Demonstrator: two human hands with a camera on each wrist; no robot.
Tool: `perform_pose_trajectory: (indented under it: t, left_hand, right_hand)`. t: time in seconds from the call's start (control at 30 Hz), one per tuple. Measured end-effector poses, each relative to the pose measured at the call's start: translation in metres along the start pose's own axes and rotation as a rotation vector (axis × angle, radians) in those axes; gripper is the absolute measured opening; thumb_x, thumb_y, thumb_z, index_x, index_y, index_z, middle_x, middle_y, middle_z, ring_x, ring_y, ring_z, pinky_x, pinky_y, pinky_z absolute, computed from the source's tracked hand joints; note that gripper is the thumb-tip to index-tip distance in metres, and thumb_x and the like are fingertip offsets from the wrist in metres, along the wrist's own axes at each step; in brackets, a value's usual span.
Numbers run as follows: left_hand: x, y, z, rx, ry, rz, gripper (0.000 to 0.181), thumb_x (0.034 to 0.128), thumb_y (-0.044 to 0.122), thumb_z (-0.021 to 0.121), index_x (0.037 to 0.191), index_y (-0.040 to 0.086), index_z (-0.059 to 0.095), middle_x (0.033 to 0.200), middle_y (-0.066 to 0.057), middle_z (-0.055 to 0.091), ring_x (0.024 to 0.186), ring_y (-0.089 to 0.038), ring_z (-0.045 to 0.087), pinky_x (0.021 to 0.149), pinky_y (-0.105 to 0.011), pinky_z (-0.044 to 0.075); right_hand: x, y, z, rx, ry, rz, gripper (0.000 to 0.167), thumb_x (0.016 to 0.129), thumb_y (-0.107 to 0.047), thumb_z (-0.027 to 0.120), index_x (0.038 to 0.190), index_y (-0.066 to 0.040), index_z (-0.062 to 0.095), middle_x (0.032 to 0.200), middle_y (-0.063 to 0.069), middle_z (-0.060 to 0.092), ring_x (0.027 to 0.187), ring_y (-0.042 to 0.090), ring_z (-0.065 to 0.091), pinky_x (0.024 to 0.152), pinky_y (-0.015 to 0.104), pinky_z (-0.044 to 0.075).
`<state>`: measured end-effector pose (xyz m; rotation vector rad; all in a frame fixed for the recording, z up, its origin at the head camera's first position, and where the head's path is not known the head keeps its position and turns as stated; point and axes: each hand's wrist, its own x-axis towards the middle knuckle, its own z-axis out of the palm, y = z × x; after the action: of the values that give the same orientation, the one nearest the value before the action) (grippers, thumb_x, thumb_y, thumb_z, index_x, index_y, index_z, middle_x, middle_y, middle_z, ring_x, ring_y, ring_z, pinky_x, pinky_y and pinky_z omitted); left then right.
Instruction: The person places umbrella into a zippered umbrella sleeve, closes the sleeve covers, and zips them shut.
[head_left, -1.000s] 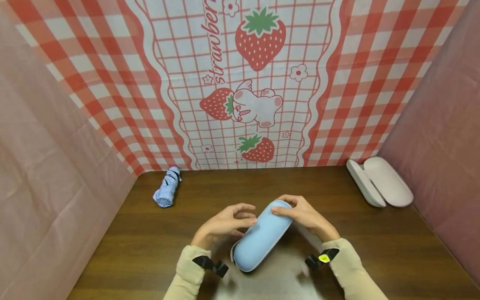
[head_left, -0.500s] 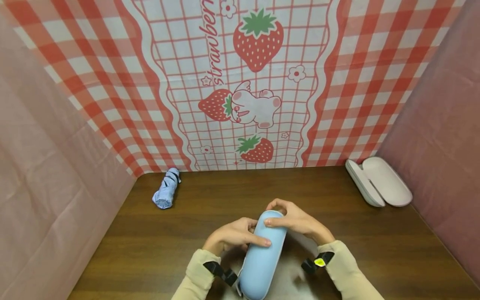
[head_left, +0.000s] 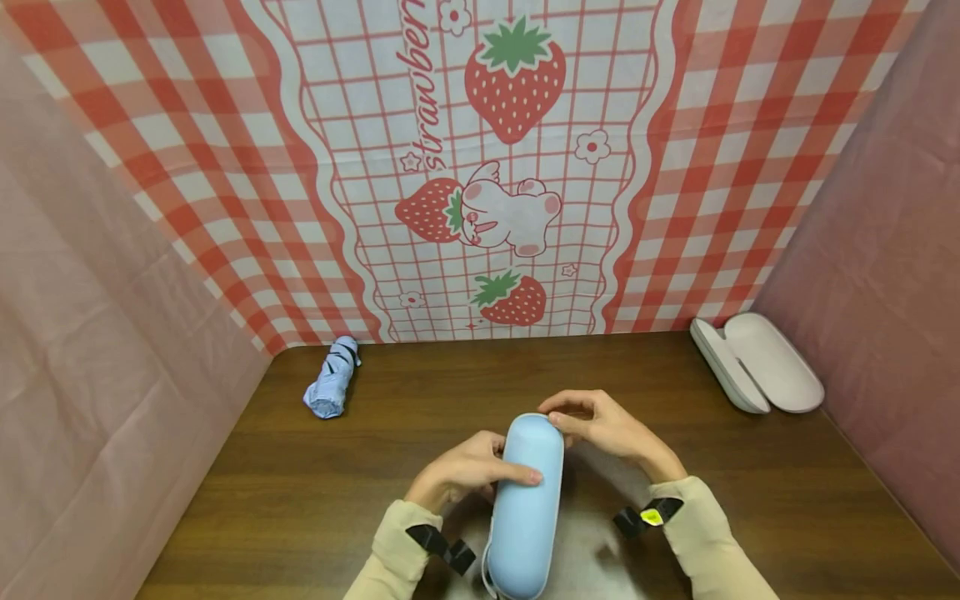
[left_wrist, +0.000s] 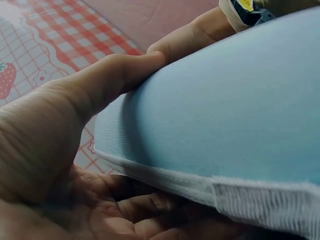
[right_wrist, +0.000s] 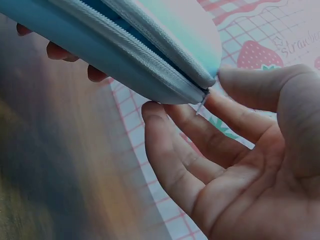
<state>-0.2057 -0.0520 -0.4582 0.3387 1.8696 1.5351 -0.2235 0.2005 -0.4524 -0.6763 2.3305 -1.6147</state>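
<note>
A long light-blue zip case [head_left: 527,517] is held up over the table, its long side running toward the person. My left hand [head_left: 476,471] grips its left side, thumb across the top and fingers underneath, as the left wrist view shows. At the far end, my right hand [head_left: 611,429] pinches the case's rim between thumb and fingers. In the right wrist view, the zipper [right_wrist: 150,52] is parted along the side, with a small pull [right_wrist: 202,102] at the end between thumb and fingers. The inside is mostly hidden.
A folded light-blue umbrella [head_left: 332,379] with a dark strap lies at the back left of the wooden table [head_left: 247,500]. An open pale hard case [head_left: 772,362] lies at the back right. A strawberry-print cloth [head_left: 517,167] hangs behind.
The blue case has swung from slanting to nearly lengthwise and come closer. My left hand has taken hold, its thumb now on top. My right thumb has slid from the top to the far rim.
</note>
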Motion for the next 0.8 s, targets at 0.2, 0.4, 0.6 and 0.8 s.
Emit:
perform_pose_trajectory:
  t: [0.2, 0.4, 0.6, 0.8]
  left_hand:
    - [0.0007, -0.0028, -0.0013, -0.009, 0.029, 0.005, 0.030, 0.0860, 0.023, 0.081, 0.106, 0.002, 0.074, 0.093, -0.008, 0.076, 0.082, -0.020, 0.071, 0.066, -0.037, 0.059]
    - [0.0009, -0.0048, -0.0034, -0.020, 0.039, 0.043, 0.032, 0.0861, 0.026, 0.080, 0.105, 0.001, 0.074, 0.094, -0.005, 0.075, 0.085, -0.018, 0.069, 0.073, -0.033, 0.056]
    - [0.0016, -0.0045, -0.0071, -0.024, 0.048, 0.041, 0.030, 0.0867, 0.023, 0.079, 0.103, -0.001, 0.074, 0.091, -0.004, 0.074, 0.083, -0.016, 0.067, 0.073, -0.031, 0.056]
    - [0.0027, -0.0026, -0.0066, -0.024, 0.052, 0.040, 0.031, 0.0856, 0.020, 0.080, 0.105, -0.003, 0.074, 0.094, -0.007, 0.076, 0.085, -0.018, 0.070, 0.072, -0.034, 0.059]
  right_hand:
    - [-0.0009, -0.0020, -0.0014, 0.039, -0.002, -0.013, 0.029, 0.103, -0.019, 0.064, 0.123, 0.000, 0.071, 0.123, 0.023, 0.070, 0.092, 0.016, 0.073, 0.078, 0.048, 0.062]
    - [-0.0013, -0.0027, -0.0016, 0.117, 0.036, 0.005, 0.028, 0.101, -0.012, 0.066, 0.121, 0.008, 0.070, 0.119, 0.028, 0.070, 0.092, 0.018, 0.076, 0.081, 0.053, 0.060]
    - [0.0010, 0.0001, 0.0015, 0.084, 0.077, -0.064, 0.022, 0.098, -0.004, 0.068, 0.114, 0.010, 0.072, 0.110, 0.028, 0.073, 0.086, 0.015, 0.076, 0.078, 0.053, 0.060]
    - [0.0018, -0.0037, 0.0059, 0.008, 0.085, -0.106, 0.023, 0.099, -0.006, 0.067, 0.118, 0.008, 0.071, 0.112, 0.025, 0.073, 0.087, 0.011, 0.074, 0.075, 0.040, 0.063]
